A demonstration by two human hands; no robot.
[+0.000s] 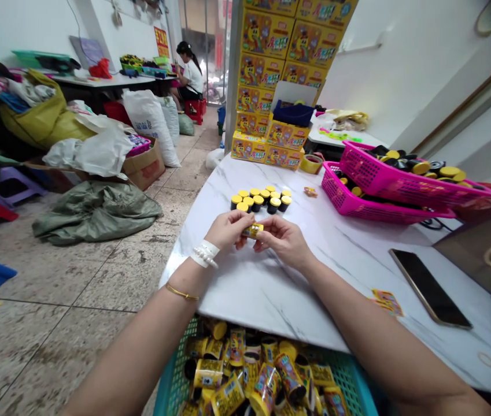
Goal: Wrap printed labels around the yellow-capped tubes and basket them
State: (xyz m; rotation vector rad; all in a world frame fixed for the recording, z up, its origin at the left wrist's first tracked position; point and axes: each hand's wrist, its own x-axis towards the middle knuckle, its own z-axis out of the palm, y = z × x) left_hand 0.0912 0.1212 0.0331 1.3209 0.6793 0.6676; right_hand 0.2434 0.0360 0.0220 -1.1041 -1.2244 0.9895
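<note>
Between my two hands, above the marbled white table (245,300), is a small canister with a yellow printed label (253,231). My left hand (229,229) pinches its left end between thumb and fingers. From the other side, the fingers of my right hand (283,240) close on its right end. Just beyond my hands stands a group of several black canisters with yellow lids (274,203), upright and without visible labels. Below the table edge, a teal basket (360,387) is full of canisters wrapped in yellow printed labels (228,396).
Pink baskets (395,179) of black and yellow canisters are stacked at right. A phone (429,287) and printed labels (387,301) lie on the table. Yellow cartons (266,86) and a tape roll (311,164) stand behind. A person (191,75) sits far back, near sacks (150,124).
</note>
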